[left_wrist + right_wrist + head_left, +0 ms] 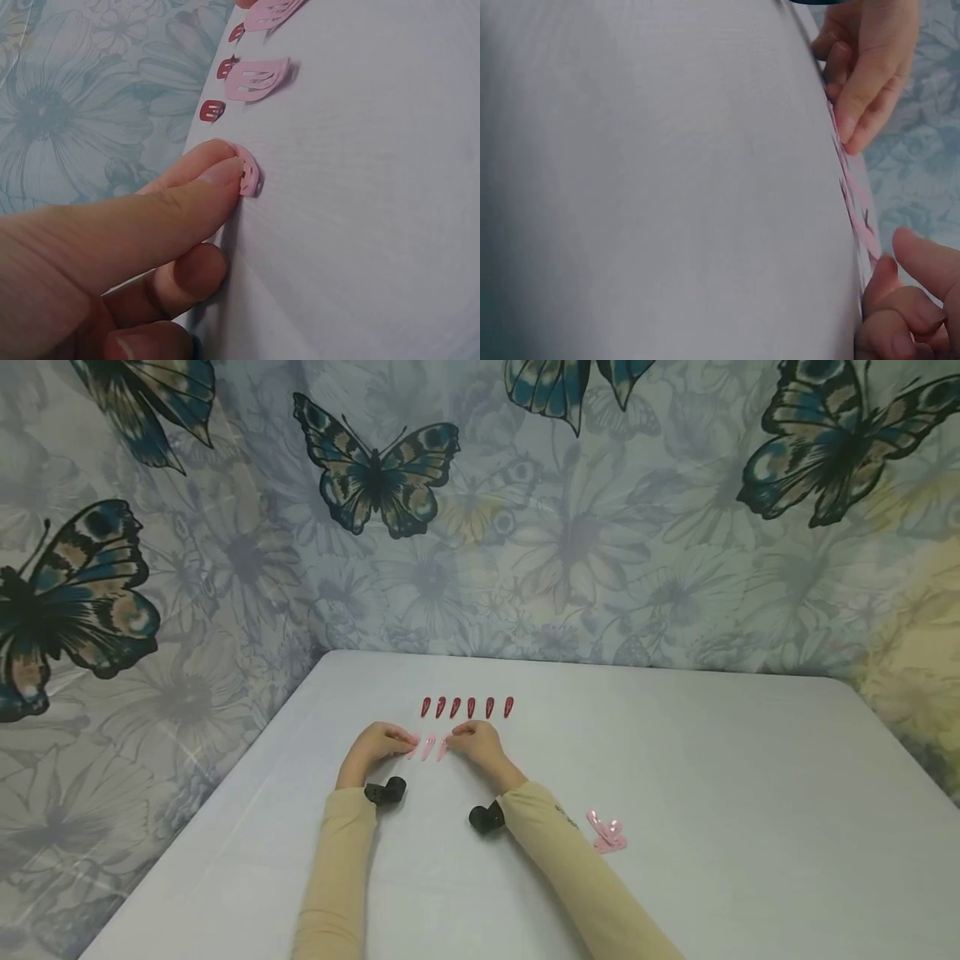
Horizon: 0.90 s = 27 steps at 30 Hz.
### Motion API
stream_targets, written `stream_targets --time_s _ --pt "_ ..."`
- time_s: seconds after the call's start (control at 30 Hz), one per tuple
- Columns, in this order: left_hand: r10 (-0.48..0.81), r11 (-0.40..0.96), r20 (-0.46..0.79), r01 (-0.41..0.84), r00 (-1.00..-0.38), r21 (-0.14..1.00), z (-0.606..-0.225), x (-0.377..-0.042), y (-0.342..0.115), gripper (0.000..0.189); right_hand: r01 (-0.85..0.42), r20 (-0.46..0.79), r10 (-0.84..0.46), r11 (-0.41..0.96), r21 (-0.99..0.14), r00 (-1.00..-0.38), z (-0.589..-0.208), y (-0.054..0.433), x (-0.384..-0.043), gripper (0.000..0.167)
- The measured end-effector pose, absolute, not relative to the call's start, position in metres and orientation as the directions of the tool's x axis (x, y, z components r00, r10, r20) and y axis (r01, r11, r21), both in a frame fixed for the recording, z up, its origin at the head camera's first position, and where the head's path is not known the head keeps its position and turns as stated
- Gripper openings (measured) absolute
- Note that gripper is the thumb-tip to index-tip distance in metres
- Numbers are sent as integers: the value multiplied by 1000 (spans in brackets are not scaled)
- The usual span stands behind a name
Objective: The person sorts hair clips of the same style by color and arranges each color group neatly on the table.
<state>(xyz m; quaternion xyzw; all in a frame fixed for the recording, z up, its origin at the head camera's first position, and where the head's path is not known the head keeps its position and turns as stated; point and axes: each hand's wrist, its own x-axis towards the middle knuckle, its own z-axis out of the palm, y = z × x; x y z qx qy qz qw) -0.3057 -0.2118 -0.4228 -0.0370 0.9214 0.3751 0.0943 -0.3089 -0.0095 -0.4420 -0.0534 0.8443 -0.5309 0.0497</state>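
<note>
My left hand point(378, 746) pinches a pink snap hair clip point(250, 178) between thumb and forefinger at the left end of a short row, with the clip against the white table. Beside it lies a second pink hair clip point(428, 748), apart from both hands. A third pink hair clip point(442, 749) lies at the row's right end, close to the fingertips of my right hand point(482, 748). In the right wrist view, the right thumb point(922, 259) stands apart from the loosely bent fingers, and nothing shows between them.
Behind the pink row runs a row of several red hair clips point(471, 707). A small heap of pink hair clips point(611, 837) lies beside the right forearm. The white table point(720, 760) meets a butterfly-patterned cloth point(570, 552) at its far edge.
</note>
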Motion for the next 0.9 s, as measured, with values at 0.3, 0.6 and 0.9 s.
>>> stream_targets --time_s 0.3,0.6,0.9 --pt "-7 718 -207 -149 -978 680 -426 -304 -212 23 134 -180 -181 240 -962 -967 -436 10 -304 23" --pt "33 722 -212 -123 -977 680 -423 -305 -211 23 118 -231 -342 323 -939 -911 -408 42 -296 27" --pt "30 722 -225 -135 -974 679 -421 -306 -212 25 93 -186 -413 234 -968 -892 -383 51 -282 28"
